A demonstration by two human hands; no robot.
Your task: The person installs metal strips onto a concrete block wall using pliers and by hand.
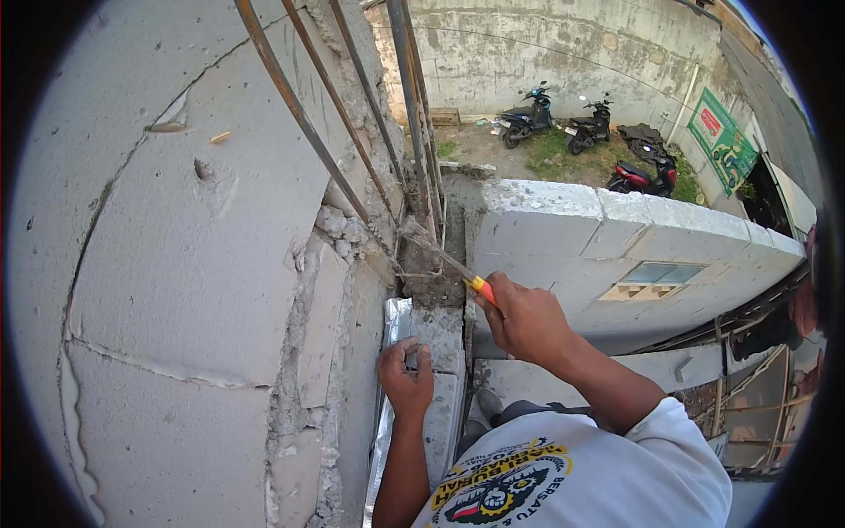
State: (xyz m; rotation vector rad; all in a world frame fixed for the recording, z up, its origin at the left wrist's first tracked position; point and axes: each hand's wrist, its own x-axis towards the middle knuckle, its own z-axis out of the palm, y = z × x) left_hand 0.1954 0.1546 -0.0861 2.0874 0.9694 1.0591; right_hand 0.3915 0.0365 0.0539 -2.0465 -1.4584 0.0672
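Note:
My right hand is closed around the red and yellow handle of a trowel. Its mortar-smeared metal end reaches up and left, among the steel bars at the wall corner. Grey mortar covers the narrow ledge under the tool. Lower and to the left, my left hand is over the top of the narrow block wall, beside a silvery foil strip. Its fingers are loosely bent with the thumb apart, and no object shows in them.
A tall block wall with rough edges rises at left. Another white block wall runs off to the right, with a vent opening. Several motorbikes stand in the yard far below. A walkway surface lies at lower right.

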